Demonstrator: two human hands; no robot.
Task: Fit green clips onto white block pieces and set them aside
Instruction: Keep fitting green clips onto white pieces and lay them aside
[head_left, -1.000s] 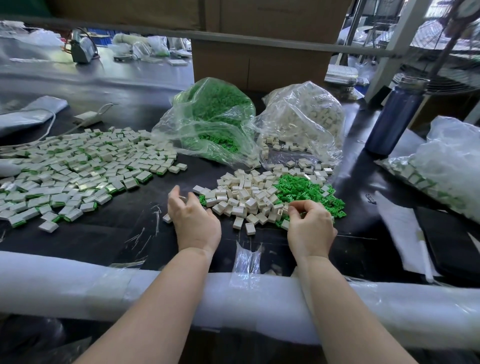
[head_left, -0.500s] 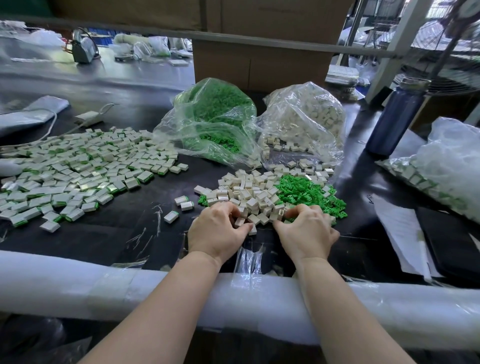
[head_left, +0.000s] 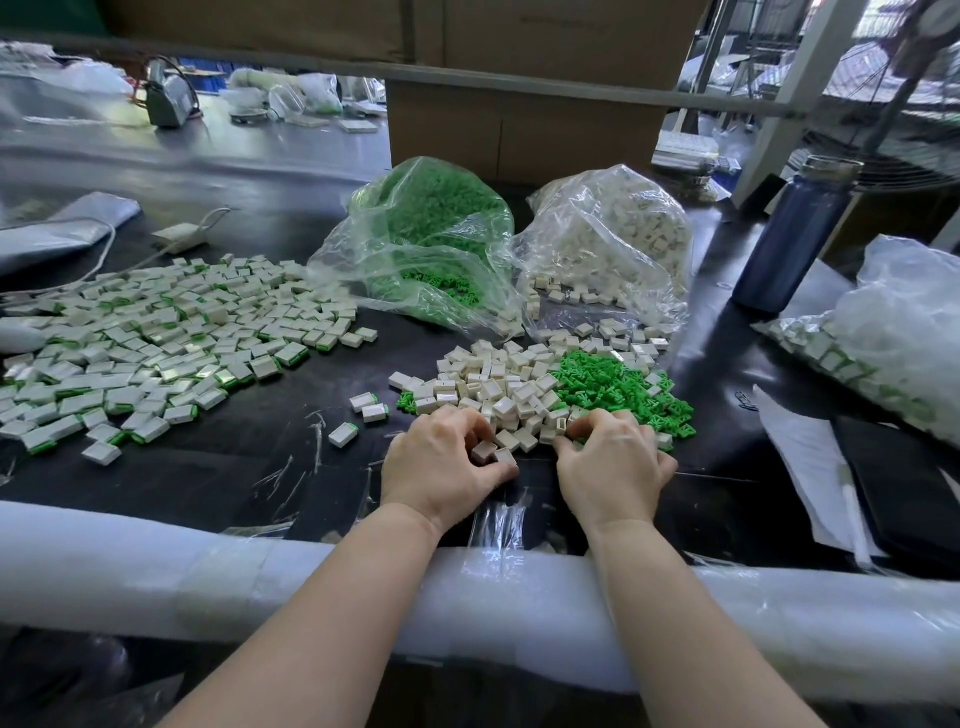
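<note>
1. The left hand (head_left: 444, 465) sits at the lower centre of the frame on the black desk (head_left: 249, 457), its fingers (head_left: 475, 423) curled over the near edge of a heap of loose white plastic block pieces (head_left: 498, 387). Thumb and fingers pinch a small white block (head_left: 505, 456), which lies just at the thumb tip, with another block touching it on the left.
2. The right hand (head_left: 613, 462) lies just right of it, knuckles up, its fingers (head_left: 582, 423) curled down into the pile where white blocks meet the heap of small green plastic clips (head_left: 618, 387). What they pinch I cannot tell; the fingertips are hidden.
3. Both heaps lie directly above the hands, the green clips on the right touching the white blocks.
4. A wide spread of finished white blocks with green edges (head_left: 156, 343) covers the left of the frame, well apart from the hands; three more such pieces (head_left: 363, 408) lie between.
5. A clear bag of green clips (head_left: 431, 234) and a clear bag of white blocks (head_left: 613, 234) stand above the heaps.
</note>
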